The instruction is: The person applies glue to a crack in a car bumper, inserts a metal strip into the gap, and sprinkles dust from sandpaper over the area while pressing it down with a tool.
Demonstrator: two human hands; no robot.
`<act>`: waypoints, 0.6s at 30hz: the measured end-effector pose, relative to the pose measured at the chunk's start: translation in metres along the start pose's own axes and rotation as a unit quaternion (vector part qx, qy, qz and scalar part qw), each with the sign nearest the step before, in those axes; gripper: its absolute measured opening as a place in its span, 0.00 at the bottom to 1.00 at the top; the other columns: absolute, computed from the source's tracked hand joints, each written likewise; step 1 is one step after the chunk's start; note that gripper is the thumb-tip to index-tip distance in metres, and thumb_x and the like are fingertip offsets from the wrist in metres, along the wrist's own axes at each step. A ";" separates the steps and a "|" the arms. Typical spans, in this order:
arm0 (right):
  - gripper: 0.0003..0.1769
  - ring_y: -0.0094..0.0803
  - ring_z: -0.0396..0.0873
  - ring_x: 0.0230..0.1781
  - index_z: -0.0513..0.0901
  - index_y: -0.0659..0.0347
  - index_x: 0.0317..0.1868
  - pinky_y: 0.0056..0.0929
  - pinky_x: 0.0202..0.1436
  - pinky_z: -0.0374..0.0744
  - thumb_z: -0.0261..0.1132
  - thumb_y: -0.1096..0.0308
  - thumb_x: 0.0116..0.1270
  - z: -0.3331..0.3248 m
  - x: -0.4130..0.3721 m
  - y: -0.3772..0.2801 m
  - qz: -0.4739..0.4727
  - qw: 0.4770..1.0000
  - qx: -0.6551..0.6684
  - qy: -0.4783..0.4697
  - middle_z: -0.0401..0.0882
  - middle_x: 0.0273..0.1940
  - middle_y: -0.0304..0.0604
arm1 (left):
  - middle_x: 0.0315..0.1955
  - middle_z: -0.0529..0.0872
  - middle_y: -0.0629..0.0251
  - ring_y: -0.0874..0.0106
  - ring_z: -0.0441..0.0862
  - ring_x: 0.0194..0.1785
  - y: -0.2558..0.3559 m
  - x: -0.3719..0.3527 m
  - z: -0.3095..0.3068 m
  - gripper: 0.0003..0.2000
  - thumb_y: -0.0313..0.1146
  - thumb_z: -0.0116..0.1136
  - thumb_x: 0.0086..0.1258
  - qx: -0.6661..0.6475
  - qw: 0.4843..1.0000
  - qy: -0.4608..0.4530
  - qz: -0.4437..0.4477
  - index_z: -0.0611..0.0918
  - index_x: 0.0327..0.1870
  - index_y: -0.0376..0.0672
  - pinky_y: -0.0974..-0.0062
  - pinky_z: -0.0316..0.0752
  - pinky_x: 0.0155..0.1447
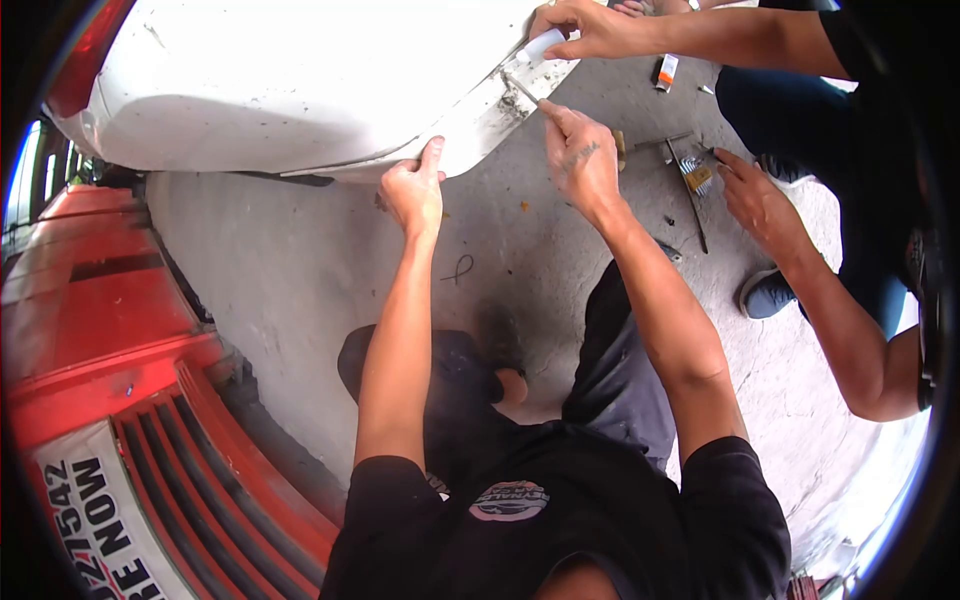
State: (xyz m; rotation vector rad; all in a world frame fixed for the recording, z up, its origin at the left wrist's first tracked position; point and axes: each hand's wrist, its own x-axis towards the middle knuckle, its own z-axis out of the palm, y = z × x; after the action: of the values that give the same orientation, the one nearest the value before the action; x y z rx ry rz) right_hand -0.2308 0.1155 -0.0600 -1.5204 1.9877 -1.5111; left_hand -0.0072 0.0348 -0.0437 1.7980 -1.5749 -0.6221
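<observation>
A large white panel with a lower lip fills the upper part of the view. My left hand grips the panel's lower edge, its thumb on top and the other fingers partly hidden. In my right hand is a thin metal tool, its tip against a dirty, dark-marked patch near the panel's right end. Just above that tip, a co-worker's hand holds a small white bottle with its nozzle at the panel's seam.
The co-worker's other hand is low at the right, near metal tools on the concrete floor. A small white and orange box lies beyond. Red metalwork with a lettered sign stands at the left.
</observation>
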 end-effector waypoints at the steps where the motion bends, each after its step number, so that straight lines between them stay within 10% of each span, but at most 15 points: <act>1: 0.17 0.56 0.88 0.45 0.90 0.57 0.60 0.53 0.51 0.83 0.62 0.72 0.76 -0.002 0.001 0.001 -0.001 1.000 0.004 0.007 0.89 0.43 0.55 | 0.19 0.90 0.58 0.70 0.87 0.25 0.004 -0.002 0.000 0.30 0.57 0.75 0.72 -0.001 1.000 0.003 -0.002 0.89 0.23 0.34 0.65 0.80 0.43; 9: 0.17 0.57 0.88 0.44 0.91 0.56 0.60 0.54 0.50 0.84 0.63 0.71 0.75 -0.008 0.013 0.015 -0.023 0.999 -0.020 -0.011 0.90 0.43 0.56 | 0.21 0.91 0.55 0.72 0.83 0.21 -0.002 0.008 0.001 0.30 0.56 0.74 0.73 0.001 0.998 -0.023 0.050 0.90 0.30 0.28 0.72 0.79 0.30; 16: 0.16 0.57 0.88 0.43 0.91 0.55 0.59 0.53 0.49 0.84 0.63 0.71 0.76 -0.006 0.017 0.014 -0.041 0.998 -0.044 -0.004 0.90 0.44 0.54 | 0.20 0.91 0.59 0.68 0.84 0.24 0.012 0.008 -0.002 0.28 0.54 0.74 0.73 0.028 0.999 -0.020 0.010 0.91 0.23 0.35 0.62 0.78 0.41; 18: 0.16 0.56 0.88 0.43 0.91 0.55 0.59 0.54 0.49 0.84 0.63 0.71 0.76 -0.007 0.018 0.013 -0.041 0.998 -0.055 -0.008 0.90 0.43 0.53 | 0.21 0.91 0.55 0.73 0.84 0.22 0.014 0.010 -0.002 0.26 0.48 0.74 0.75 0.024 0.999 -0.029 0.023 0.91 0.34 0.26 0.72 0.78 0.29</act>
State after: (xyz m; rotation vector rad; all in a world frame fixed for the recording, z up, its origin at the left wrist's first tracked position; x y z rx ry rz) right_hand -0.2511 0.1037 -0.0607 -1.6699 2.0538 -1.4359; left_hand -0.0138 0.0244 -0.0317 1.7890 -1.6783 -0.6251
